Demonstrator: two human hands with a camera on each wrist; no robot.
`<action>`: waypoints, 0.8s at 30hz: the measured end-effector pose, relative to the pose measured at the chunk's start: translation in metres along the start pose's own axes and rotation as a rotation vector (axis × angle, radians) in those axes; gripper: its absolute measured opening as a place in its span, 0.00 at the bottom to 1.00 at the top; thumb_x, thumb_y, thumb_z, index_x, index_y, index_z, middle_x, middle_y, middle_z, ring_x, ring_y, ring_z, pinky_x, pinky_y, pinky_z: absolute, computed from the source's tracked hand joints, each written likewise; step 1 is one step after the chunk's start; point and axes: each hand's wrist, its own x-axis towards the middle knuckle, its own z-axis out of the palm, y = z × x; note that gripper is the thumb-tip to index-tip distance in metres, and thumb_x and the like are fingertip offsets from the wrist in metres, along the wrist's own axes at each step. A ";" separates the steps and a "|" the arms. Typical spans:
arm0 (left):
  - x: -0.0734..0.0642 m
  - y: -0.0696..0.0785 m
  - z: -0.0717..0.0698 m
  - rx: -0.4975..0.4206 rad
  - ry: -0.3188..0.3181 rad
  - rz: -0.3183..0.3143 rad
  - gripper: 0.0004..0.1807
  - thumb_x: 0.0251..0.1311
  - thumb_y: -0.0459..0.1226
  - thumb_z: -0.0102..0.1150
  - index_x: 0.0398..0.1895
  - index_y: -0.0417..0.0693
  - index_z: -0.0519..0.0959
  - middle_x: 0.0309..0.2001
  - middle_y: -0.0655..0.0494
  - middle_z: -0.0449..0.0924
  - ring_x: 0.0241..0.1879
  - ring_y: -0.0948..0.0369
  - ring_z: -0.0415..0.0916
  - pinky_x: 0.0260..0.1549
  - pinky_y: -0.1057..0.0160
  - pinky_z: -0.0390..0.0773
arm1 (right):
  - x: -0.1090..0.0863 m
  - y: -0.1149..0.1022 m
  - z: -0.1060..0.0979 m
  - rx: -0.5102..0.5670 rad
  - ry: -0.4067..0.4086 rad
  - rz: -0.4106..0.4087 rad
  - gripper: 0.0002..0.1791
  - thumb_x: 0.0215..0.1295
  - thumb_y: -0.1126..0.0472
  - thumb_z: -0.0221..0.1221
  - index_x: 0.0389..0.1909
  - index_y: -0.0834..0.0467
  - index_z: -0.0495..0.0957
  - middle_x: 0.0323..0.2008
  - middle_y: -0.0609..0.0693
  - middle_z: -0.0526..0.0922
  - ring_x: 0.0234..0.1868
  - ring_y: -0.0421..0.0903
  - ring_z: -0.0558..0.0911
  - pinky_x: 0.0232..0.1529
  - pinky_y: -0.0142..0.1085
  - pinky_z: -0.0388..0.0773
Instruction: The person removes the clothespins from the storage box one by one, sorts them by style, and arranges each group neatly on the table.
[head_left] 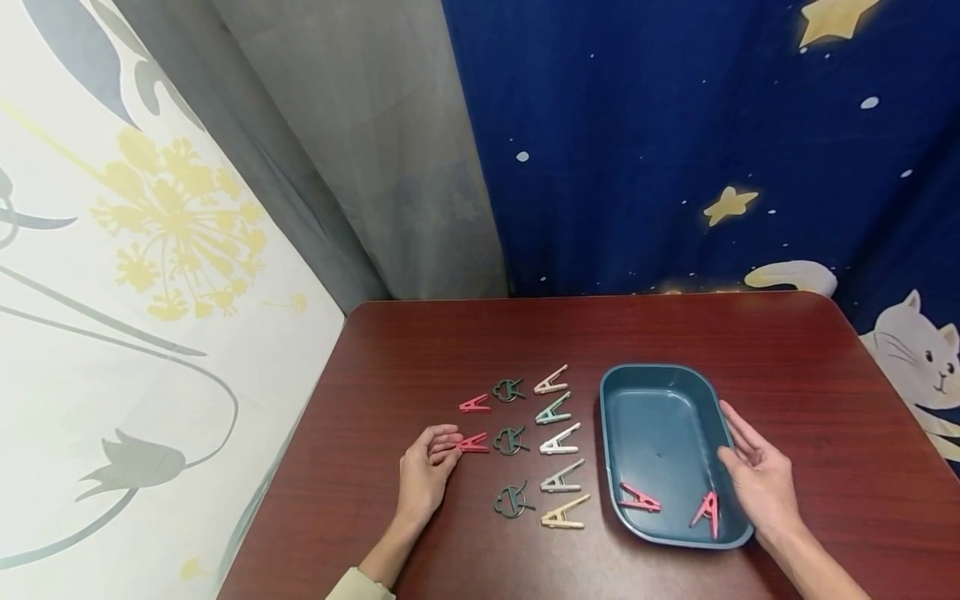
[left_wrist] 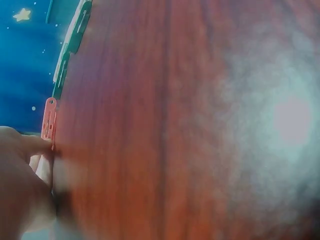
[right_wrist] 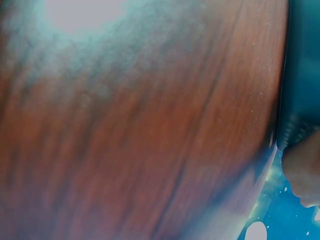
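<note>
My left hand (head_left: pixel 426 468) pinches the end of a pink-red clothespin (head_left: pixel 474 443) lying on the table. In the left wrist view, the fingertips meet the near end of that clothespin (left_wrist: pixel 48 120). On the other side, my right hand (head_left: pixel 761 479) grips the right wall of a blue plastic basin (head_left: pixel 660 369), thumb at the rim and fingers along the outside. Two pink-red clothespins, one on the left (head_left: pixel 639 498) and one on the right (head_left: pixel 707 513), lie inside the basin near its front. Another pink-red clothespin (head_left: pixel 475 404) lies just beyond my left hand.
Several clothespins in white, green, grey and yellow form a column left of the basin, including a white one (head_left: pixel 561 440) and a yellow one (head_left: pixel 566 512). Three dark green clips, one in the middle (head_left: pixel 511 441), stand in line beside them. Curtains (head_left: pixel 645 150) hang behind the table (head_left: pixel 405 350).
</note>
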 end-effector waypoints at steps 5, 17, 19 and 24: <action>0.000 0.000 -0.001 0.000 -0.017 -0.005 0.21 0.59 0.20 0.72 0.54 0.42 0.85 0.44 0.54 0.90 0.45 0.56 0.89 0.44 0.65 0.86 | 0.000 -0.001 0.000 -0.012 -0.001 -0.006 0.35 0.74 0.74 0.56 0.80 0.58 0.65 0.67 0.36 0.75 0.54 0.18 0.78 0.47 0.16 0.76; 0.019 0.024 -0.011 0.011 -0.005 -0.025 0.25 0.60 0.14 0.53 0.58 0.39 0.82 0.48 0.46 0.89 0.47 0.53 0.86 0.39 0.74 0.78 | 0.000 0.002 0.000 -0.062 0.001 0.001 0.35 0.75 0.74 0.56 0.81 0.57 0.64 0.69 0.40 0.72 0.55 0.17 0.77 0.48 0.16 0.75; 0.026 0.033 -0.011 -0.014 0.033 -0.010 0.25 0.61 0.15 0.52 0.57 0.40 0.82 0.49 0.45 0.88 0.47 0.52 0.86 0.40 0.75 0.77 | 0.000 0.002 0.000 -0.067 0.002 0.003 0.35 0.75 0.74 0.56 0.81 0.57 0.64 0.69 0.40 0.72 0.55 0.16 0.76 0.49 0.15 0.74; 0.044 0.068 0.004 -0.146 0.088 0.080 0.23 0.64 0.16 0.51 0.57 0.41 0.82 0.51 0.45 0.88 0.53 0.49 0.84 0.50 0.69 0.81 | 0.001 0.001 -0.001 -0.063 0.011 0.009 0.35 0.74 0.74 0.56 0.80 0.57 0.65 0.68 0.39 0.72 0.55 0.16 0.76 0.50 0.14 0.73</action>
